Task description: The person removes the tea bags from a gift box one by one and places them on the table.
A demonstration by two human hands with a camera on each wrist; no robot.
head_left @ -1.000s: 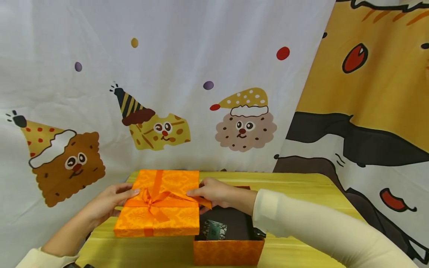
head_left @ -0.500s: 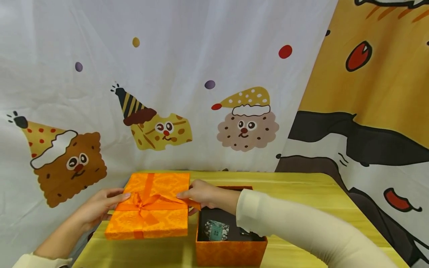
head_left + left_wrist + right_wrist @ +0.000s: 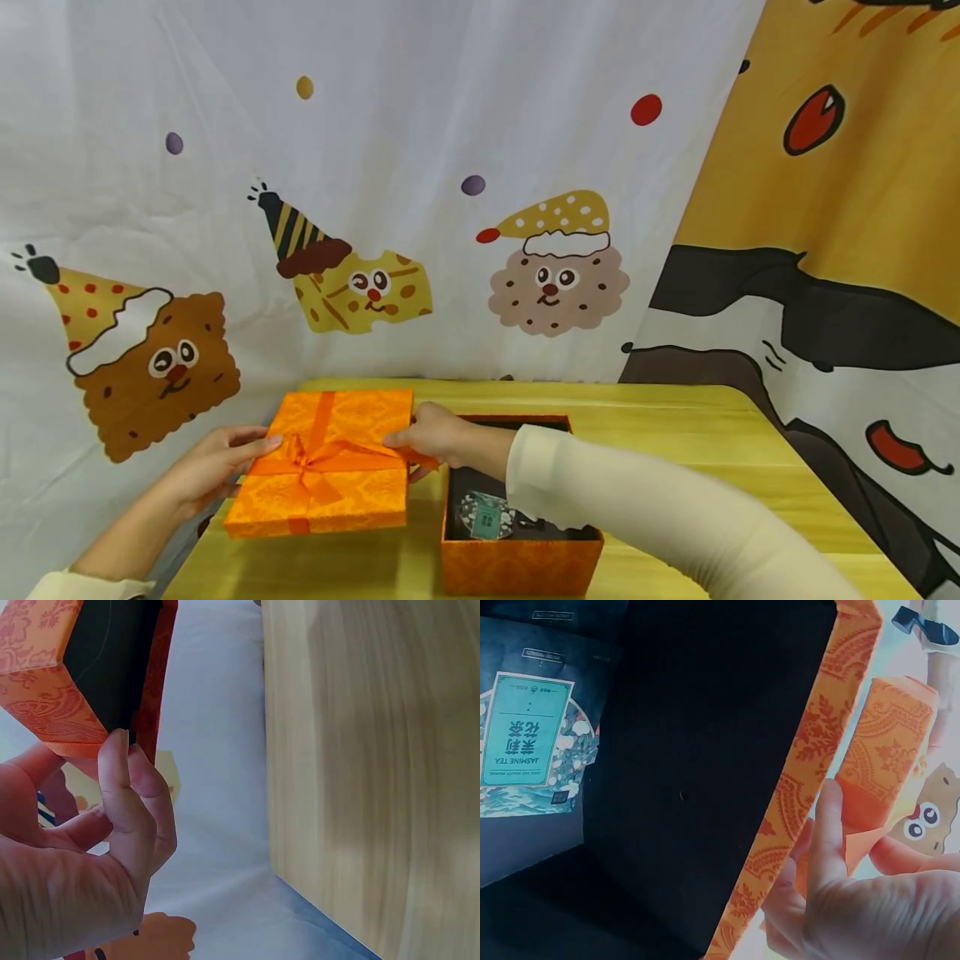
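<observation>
An orange patterned gift box lid (image 3: 367,496) with a ribbon bow is held between both hands, apart from the box and to its left. My left hand (image 3: 210,468) grips its left edge, thumb on top; the left wrist view shows fingers under the rim and the lid's black inside (image 3: 112,660). My right hand (image 3: 435,433) pinches the lid's right edge near the ribbon tail. The open box (image 3: 517,568) has a black interior. Inside lies a dark pouch with a green label (image 3: 529,731) reading "Jasmine Tea", with part of another dark packet (image 3: 577,613) behind it.
The box stands on a yellow wood-grain table (image 3: 720,467). Behind the table hangs a white curtain (image 3: 420,100) printed with cartoon snacks. In the left wrist view the table's edge (image 3: 271,787) runs beside the lid. My right sleeve (image 3: 637,492) passes over the box.
Both hands have carried the lid left and slightly down, farther from the box. More of the box's inside and the tea pouch now shows.
</observation>
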